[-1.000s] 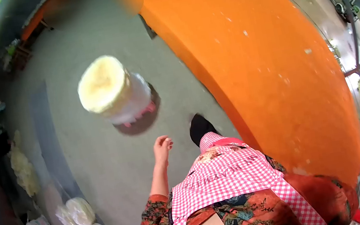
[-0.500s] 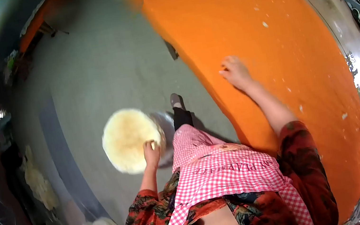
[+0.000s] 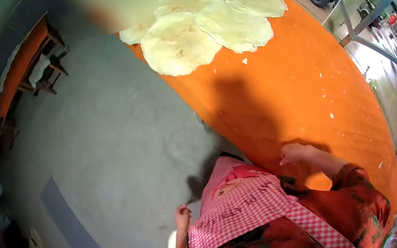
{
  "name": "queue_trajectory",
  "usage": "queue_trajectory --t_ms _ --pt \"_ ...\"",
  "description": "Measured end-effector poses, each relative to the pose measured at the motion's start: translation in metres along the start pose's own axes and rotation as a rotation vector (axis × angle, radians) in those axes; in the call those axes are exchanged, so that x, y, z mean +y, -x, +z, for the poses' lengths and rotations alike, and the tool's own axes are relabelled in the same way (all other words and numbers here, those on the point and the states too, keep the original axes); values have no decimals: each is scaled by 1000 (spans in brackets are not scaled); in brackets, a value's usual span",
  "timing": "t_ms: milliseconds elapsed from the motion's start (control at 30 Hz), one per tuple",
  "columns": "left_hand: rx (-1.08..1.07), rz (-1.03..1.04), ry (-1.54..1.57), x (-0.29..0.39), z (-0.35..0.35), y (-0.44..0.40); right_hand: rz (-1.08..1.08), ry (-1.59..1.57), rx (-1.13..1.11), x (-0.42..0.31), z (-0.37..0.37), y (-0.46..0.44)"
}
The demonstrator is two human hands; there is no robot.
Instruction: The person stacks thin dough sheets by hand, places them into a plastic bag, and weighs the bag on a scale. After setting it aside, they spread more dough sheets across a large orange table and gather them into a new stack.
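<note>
The pale round sheets (image 3: 179, 45) overlap at the bench's far end; the nearest lies close to the side edge, so a brushing sleeve could, I'd judge, drag it off or tear it. The right hand (image 3: 295, 152) is curled over the orange bench (image 3: 307, 78), the left hand (image 3: 182, 215) loosely bent above the grey floor (image 3: 104, 130); I can't tell whether either pinches anything. Pale crumbs dot the cover. A metal frame (image 3: 345, 7) stands alongside.

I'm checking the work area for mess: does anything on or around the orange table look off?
Small pale crumbs lie scattered over the orange table, looking like bits broken off the flatbreads. Those overlap unevenly at the far end. Nothing looks spilled or toppled.
</note>
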State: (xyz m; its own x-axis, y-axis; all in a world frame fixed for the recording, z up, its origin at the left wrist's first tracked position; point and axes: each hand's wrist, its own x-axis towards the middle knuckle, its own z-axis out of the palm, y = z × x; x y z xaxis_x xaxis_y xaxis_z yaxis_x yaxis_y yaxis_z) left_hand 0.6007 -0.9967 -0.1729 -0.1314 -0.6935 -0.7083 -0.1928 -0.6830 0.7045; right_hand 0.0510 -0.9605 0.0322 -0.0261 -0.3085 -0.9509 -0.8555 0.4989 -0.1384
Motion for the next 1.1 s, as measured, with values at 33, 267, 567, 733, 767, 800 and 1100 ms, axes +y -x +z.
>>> queue_trajectory --t_ms 33,267,567,733,767,800,1100 --pt "3 63 -12 36 -8 -40 -136 74 193 -29 -27 -7" --pt "-66 207 70 348 7 -168 -527 -1451 659 -224 -199 -130" --pt "-172 71 53 494 -14 -296 -206 -2279 777 -273 -331 -163" --pt "-262 -35 93 542 -36 -392 -233 -1727 1215 -319 -392 -133" --pt "-333 -39 67 555 -40 -416 -236 -1590 1068 -333 -421 -109" --pt "-395 -36 54 567 -44 -445 -376 -1519 1234 -366 -459 -91" --pt "-713 -59 13 708 -5 -514 -51 -861 1447 -377 -679 84"
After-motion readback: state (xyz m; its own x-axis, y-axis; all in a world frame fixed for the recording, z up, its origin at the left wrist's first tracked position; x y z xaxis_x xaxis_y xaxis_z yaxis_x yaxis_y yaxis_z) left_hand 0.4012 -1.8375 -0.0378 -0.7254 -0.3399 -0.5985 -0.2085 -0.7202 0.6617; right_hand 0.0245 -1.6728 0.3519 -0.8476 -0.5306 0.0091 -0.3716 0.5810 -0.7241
